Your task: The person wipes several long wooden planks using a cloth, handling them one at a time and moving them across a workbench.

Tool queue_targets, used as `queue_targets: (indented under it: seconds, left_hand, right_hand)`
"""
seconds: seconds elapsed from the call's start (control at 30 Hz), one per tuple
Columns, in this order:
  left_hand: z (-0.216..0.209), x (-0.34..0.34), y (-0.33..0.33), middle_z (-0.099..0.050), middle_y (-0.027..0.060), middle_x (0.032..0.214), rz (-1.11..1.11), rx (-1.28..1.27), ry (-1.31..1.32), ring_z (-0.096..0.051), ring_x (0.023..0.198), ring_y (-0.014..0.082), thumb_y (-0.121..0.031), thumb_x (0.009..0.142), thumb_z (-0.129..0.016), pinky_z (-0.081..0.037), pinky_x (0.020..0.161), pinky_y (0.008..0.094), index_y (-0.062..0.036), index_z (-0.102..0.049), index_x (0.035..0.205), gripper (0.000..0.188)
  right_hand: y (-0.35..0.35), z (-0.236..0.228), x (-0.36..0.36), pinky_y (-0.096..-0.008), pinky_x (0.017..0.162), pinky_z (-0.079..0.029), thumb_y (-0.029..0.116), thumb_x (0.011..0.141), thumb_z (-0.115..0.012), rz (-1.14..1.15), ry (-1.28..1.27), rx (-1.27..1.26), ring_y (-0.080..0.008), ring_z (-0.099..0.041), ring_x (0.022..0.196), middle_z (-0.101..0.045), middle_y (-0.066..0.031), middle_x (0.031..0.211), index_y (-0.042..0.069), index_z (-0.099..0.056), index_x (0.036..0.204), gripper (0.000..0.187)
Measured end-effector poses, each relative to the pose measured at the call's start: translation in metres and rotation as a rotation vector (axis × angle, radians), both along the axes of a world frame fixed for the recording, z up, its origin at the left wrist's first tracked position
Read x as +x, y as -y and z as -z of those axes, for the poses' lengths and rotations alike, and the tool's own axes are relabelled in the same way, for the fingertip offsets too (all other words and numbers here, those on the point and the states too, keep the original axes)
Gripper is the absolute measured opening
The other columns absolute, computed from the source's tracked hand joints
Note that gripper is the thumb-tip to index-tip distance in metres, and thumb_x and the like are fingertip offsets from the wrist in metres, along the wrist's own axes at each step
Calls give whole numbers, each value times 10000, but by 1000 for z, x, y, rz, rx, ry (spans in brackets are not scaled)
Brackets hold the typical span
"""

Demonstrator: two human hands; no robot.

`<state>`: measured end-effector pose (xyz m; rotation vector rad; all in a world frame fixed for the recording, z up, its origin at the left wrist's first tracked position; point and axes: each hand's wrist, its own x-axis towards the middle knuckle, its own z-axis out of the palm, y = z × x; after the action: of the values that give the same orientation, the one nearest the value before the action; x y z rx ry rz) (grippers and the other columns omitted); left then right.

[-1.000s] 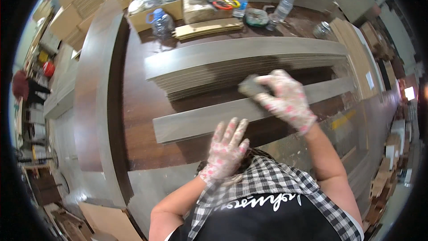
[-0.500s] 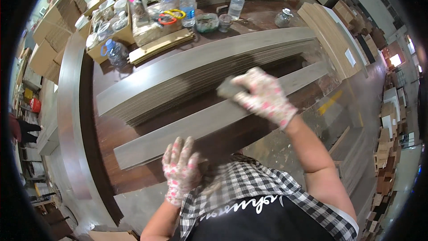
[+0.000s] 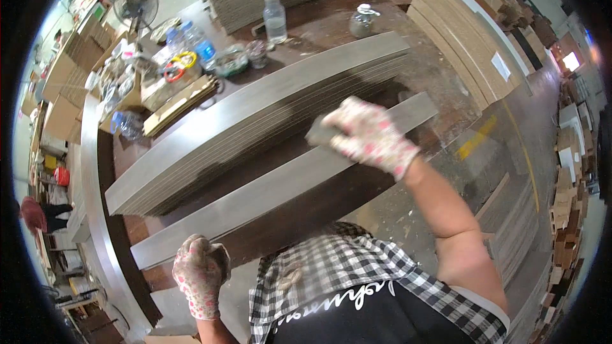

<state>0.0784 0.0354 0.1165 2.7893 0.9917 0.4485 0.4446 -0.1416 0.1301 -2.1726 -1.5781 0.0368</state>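
Both my hands wear white gloves with pink spots. My right hand (image 3: 370,137) grips a small grey block (image 3: 323,132), which looks like a sanding sponge, over a long flat grey board (image 3: 268,181). Beneath the sponge, contact with the board's surface cannot be made out. Near the board's left end, my left hand (image 3: 201,274) is closed in a fist at the front edge. Whatever its curled fingers hold, if anything, is hidden. Behind the board lies a tall stack of similar grey boards (image 3: 255,118) on the dark red-brown table (image 3: 440,73).
Along the back stand a clear bottle (image 3: 275,22), a glass jar (image 3: 363,22), scissors (image 3: 173,71) and a box of clutter (image 3: 124,99). More board stacks (image 3: 452,44) rise at the right. A person in dark red (image 3: 35,215) is far left.
The view has shifted, and the table things now sit further left. My left hand went from flat, stretched fingers to a fist. The right keeps its grip on the sponge.
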Motion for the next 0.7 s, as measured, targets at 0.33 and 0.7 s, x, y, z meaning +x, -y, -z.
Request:
queue_targets:
  seconds: [0.33, 0.7]
  left_hand:
    - [-16, 24, 2, -662, 155, 872, -1, -123, -61, -647, 838, 383, -14, 704, -593, -519, 729, 427, -64, -647, 913, 221]
    - [-4, 140, 17, -657, 172, 1252, 268, -53, 325, -638, 1137, 359, -299, 773, -788, -516, 958, 475, -86, -680, 1200, 489]
  right_hand:
    - [158, -10, 182, -397, 948, -498, 422, 846, -720, 755, 319, -363, -305, -631, 1093, -678, -119, 1129, 126, -712, 1061, 366]
    - [-20, 63, -59, -303, 1062, -403, 57, 917, -612, 253, -907, 1037, -174, -510, 1227, -504, -110, 1460, -12, -470, 1443, 549]
